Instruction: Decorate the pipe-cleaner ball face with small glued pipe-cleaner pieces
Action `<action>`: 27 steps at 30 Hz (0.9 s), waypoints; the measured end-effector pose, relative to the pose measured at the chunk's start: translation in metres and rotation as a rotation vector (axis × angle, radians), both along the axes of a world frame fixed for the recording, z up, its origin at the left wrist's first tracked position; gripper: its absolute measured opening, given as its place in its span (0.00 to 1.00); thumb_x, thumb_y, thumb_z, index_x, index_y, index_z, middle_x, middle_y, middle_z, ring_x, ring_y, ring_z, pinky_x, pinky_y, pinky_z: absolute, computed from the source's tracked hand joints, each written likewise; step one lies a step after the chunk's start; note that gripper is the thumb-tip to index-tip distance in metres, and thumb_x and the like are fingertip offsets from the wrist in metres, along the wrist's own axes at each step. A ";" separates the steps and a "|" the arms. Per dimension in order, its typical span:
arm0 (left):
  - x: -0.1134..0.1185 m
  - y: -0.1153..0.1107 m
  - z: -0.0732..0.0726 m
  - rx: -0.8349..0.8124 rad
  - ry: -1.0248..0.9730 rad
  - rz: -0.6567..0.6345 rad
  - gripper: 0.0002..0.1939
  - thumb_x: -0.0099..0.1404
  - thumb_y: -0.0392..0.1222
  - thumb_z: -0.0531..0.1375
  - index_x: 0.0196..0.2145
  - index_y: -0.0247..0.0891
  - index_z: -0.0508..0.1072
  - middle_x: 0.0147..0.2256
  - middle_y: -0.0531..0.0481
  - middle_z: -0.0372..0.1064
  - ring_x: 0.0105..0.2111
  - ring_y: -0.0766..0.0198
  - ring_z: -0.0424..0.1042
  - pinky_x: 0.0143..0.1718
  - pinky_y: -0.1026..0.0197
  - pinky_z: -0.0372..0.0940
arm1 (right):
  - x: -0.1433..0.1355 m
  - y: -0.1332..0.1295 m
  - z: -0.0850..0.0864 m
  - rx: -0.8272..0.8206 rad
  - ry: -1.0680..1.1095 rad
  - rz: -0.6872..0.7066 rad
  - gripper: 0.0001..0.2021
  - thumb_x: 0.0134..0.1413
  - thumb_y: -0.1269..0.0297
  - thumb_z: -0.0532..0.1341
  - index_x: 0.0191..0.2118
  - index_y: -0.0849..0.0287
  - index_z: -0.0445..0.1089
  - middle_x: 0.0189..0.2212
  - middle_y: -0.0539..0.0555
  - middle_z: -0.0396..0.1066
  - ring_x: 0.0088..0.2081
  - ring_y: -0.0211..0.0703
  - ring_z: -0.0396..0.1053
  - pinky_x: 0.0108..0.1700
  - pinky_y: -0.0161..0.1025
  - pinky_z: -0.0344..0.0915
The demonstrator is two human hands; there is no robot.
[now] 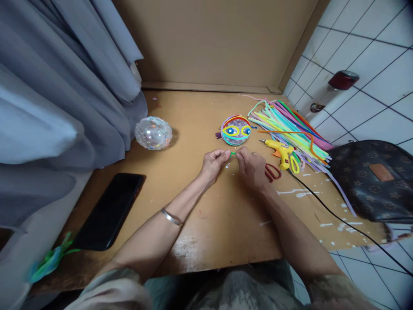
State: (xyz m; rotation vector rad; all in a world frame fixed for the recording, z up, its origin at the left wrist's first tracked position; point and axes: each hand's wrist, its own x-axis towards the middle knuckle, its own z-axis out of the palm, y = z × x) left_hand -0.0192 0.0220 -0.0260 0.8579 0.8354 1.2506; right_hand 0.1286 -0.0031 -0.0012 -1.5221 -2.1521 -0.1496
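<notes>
My left hand (214, 162) and my right hand (252, 167) meet over the middle of the table, each pinching a short green pipe cleaner (232, 153) between the fingertips. Only a small stretch of it shows between them. Just beyond my hands sits a round clear ball decorated as a face (236, 130), with yellow-rimmed eyes and coloured strips around it. Red-handled scissors (272, 172) lie beside my right hand, their blades hidden. A yellow hot glue gun (280, 151) rests to the right, its nozzle pointing left.
Many coloured pipe cleaners (290, 129) lie heaped at the back right, by a dark patterned bag (371, 181). A clear ball (154, 133) stands at left, near a grey curtain (97, 77). A black phone (109, 211) lies front left. The glue gun's cord (335, 215) crosses the right side.
</notes>
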 end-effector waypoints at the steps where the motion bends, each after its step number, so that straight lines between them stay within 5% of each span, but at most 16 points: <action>1: 0.001 -0.001 0.000 -0.010 -0.008 0.014 0.32 0.40 0.64 0.77 0.17 0.37 0.66 0.16 0.60 0.52 0.19 0.74 0.49 0.23 0.64 0.45 | -0.001 -0.001 0.000 0.015 -0.015 0.002 0.19 0.76 0.60 0.44 0.37 0.55 0.69 0.25 0.55 0.73 0.26 0.46 0.66 0.33 0.41 0.52; 12: 0.019 -0.013 0.003 -0.134 -0.186 0.208 0.27 0.51 0.55 0.76 0.19 0.37 0.65 0.18 0.59 0.56 0.20 0.74 0.53 0.25 0.67 0.52 | -0.028 -0.011 -0.022 -0.006 -0.073 -0.049 0.17 0.74 0.66 0.46 0.38 0.59 0.70 0.27 0.56 0.75 0.27 0.44 0.66 0.36 0.41 0.52; 18: 0.018 -0.010 0.002 -0.147 -0.193 0.215 0.24 0.53 0.53 0.75 0.22 0.37 0.67 0.19 0.59 0.59 0.21 0.74 0.57 0.26 0.67 0.56 | -0.031 -0.008 -0.021 0.003 0.206 -0.023 0.15 0.72 0.62 0.49 0.35 0.55 0.69 0.36 0.58 0.75 0.39 0.48 0.70 0.42 0.42 0.60; 23: 0.015 -0.002 -0.004 -0.034 -0.086 0.352 0.17 0.55 0.49 0.73 0.24 0.37 0.72 0.23 0.56 0.67 0.26 0.71 0.63 0.31 0.66 0.59 | -0.035 -0.002 -0.018 -0.114 0.369 -0.123 0.12 0.71 0.62 0.49 0.45 0.56 0.68 0.35 0.59 0.78 0.34 0.50 0.73 0.36 0.42 0.60; 27: 0.015 0.000 -0.003 -0.071 -0.112 0.313 0.16 0.57 0.50 0.72 0.25 0.37 0.73 0.22 0.57 0.66 0.26 0.71 0.63 0.30 0.66 0.58 | -0.048 0.001 -0.015 -0.208 0.321 -0.167 0.12 0.71 0.60 0.49 0.46 0.58 0.68 0.36 0.62 0.78 0.33 0.50 0.73 0.33 0.41 0.57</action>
